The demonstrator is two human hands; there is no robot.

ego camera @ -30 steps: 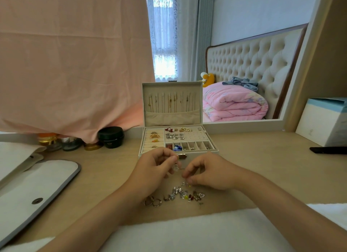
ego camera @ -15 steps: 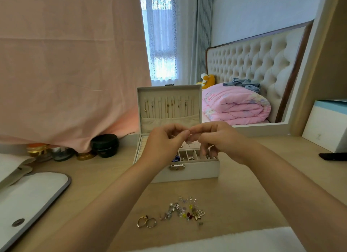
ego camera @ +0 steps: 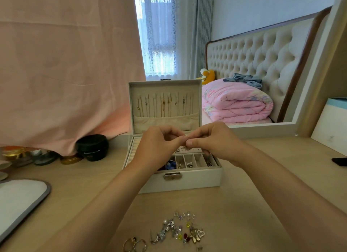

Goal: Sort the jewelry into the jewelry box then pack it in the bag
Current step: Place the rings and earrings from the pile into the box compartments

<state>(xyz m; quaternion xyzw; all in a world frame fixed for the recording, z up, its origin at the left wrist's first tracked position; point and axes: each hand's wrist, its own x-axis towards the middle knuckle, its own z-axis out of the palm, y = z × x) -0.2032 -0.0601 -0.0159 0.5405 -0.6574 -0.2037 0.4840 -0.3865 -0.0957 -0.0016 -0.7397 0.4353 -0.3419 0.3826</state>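
Left hand [ego camera: 159,144] and right hand [ego camera: 213,141] curled, fingertips pinched together above the open cream jewelry box [ego camera: 180,183] — can't tell what's pinched. Loose jewelry [ego camera: 180,231] — hoops, heart charm, shiny bits — lies on the wood surface [ego camera: 244,195], nearer than the hands.

Loose jewelry [ego camera: 176,231] lies on the table [ego camera: 244,204] before the jewelry box [ego camera: 187,182].

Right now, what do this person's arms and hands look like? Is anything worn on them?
The left forearm and right forearm are bare, with no sleeves in view. The left hand and right hand wear no gloves, and no ring, watch or bracelet shows on the fingers or wrists. The one thumbnail in view looks short and unpainted.
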